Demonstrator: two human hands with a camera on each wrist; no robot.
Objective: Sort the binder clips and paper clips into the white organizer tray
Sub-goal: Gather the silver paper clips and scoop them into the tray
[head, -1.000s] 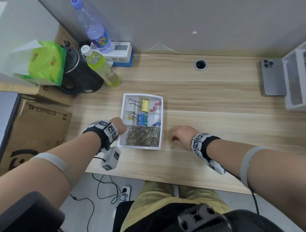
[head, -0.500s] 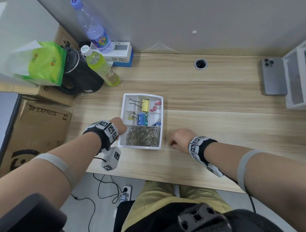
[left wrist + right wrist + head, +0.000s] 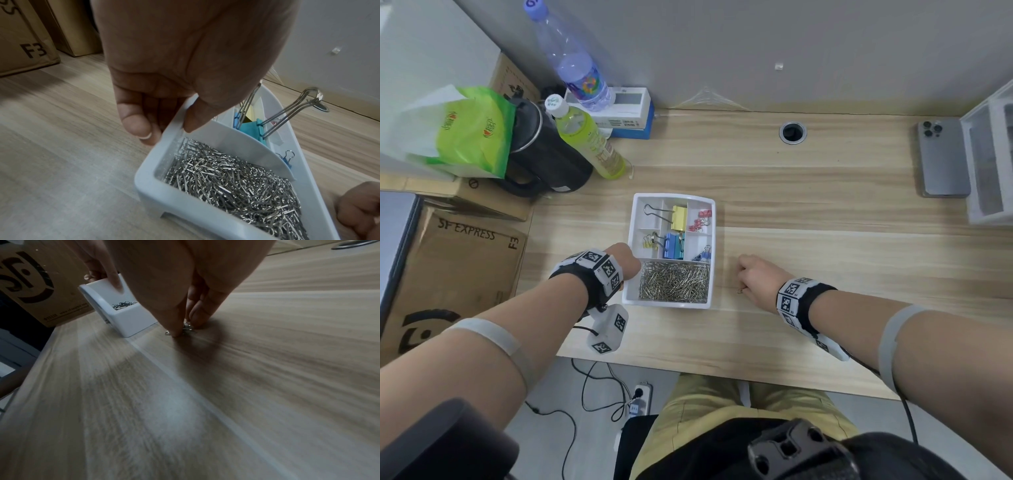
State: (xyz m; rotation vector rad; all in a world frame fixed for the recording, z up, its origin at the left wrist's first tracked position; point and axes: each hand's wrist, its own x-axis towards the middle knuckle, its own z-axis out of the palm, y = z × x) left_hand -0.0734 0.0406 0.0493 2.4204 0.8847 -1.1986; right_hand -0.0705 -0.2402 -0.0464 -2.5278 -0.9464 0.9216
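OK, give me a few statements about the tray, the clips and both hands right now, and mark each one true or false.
1. The left hand holds the rim of the white tray. True.
2. The paper clips fill the compartment of the tray nearest the person. True.
3. The right hand is inside the tray. False: it is on the desk to the right of the tray, fingertips down on a few loose paper clips.
4. The yellow binder clip lies loose on the desk. False: it sits in a far compartment of the tray.
5. A phone lies face down at the far right of the desk. True.
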